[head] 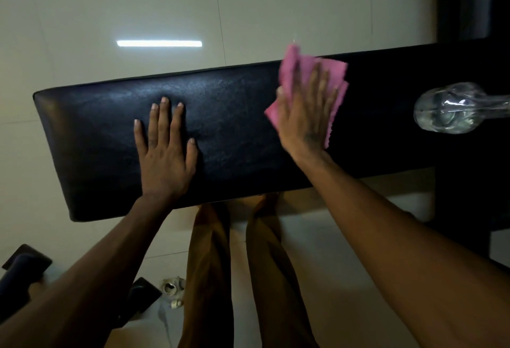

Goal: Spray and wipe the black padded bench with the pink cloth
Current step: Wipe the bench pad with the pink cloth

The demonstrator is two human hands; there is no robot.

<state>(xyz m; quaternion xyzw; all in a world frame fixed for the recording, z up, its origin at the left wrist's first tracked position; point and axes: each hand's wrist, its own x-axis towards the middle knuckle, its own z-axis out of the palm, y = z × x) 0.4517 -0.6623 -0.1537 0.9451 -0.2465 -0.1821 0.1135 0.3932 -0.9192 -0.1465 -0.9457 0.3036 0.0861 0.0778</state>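
The black padded bench (234,126) runs across the middle of the view, its leather top shiny. My left hand (164,148) lies flat on the pad left of centre, fingers straight and spread. My right hand (306,115) presses flat on the pink cloth (292,71), which is crumpled against the pad near its far edge, right of centre. The cloth sticks out past my fingers and to the right of the palm. A clear plastic bottle (447,110) lies on its side on the bench at the far right; its nozzle end runs out of view.
Pale tiled floor (110,16) surrounds the bench. My legs in brown trousers (209,264) stand close to its near edge. Dark equipment feet (24,264) and a small crumpled object (172,288) sit on the floor at lower left. A dark frame (469,2) rises at the right.
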